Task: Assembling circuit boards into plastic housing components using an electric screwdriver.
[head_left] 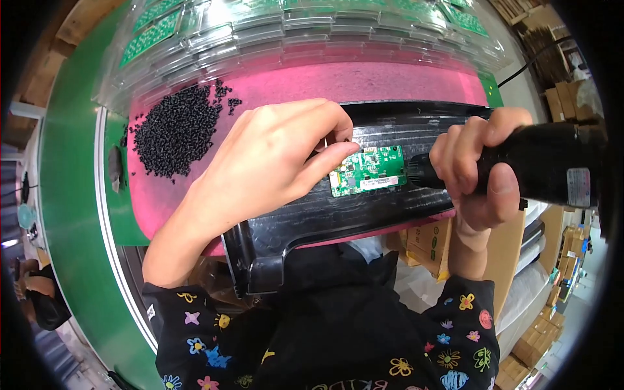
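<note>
A green circuit board [367, 166] with a white label strip lies on a long black plastic housing [292, 224]. At the board's upper left corner my left hand [276, 146] is closed in a pinch, thumb and index finger brought together. Whatever is between those fingertips is too small or hidden to make out. My right hand [478, 159] is wrapped round a black electric screwdriver [549, 162], held roughly level. Its ribbed nose points left, close to the board's right edge; I cannot tell whether they touch.
On the pink mat [273, 84], a heap of small black screws [175, 133] lies to the left. Stacked clear plastic trays [260, 39] holding green boards stand along the back. A cardboard box [429, 247] sits below the bench's near side. A black cable [536, 57] runs at the upper right.
</note>
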Motion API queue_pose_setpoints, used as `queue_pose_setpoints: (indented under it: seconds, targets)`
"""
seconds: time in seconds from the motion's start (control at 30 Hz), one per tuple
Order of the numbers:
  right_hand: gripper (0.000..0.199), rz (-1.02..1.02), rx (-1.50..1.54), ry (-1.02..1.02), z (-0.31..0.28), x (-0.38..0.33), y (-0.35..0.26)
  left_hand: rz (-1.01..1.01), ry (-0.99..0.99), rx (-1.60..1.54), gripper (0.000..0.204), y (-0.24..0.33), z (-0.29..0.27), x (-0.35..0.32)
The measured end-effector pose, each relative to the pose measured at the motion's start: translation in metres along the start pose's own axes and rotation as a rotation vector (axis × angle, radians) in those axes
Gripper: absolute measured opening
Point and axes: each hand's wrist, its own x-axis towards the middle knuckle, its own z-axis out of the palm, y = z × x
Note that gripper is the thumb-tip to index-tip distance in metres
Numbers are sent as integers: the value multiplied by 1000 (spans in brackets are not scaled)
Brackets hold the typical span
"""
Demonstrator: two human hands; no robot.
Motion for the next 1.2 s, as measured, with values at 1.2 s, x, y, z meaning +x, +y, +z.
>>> queue_pose_setpoints:
  seconds: [1.2]
  targets:
    - [40, -19, 291, -346, 26, 3, 10, 49, -142, 90, 13, -14, 1, -6]
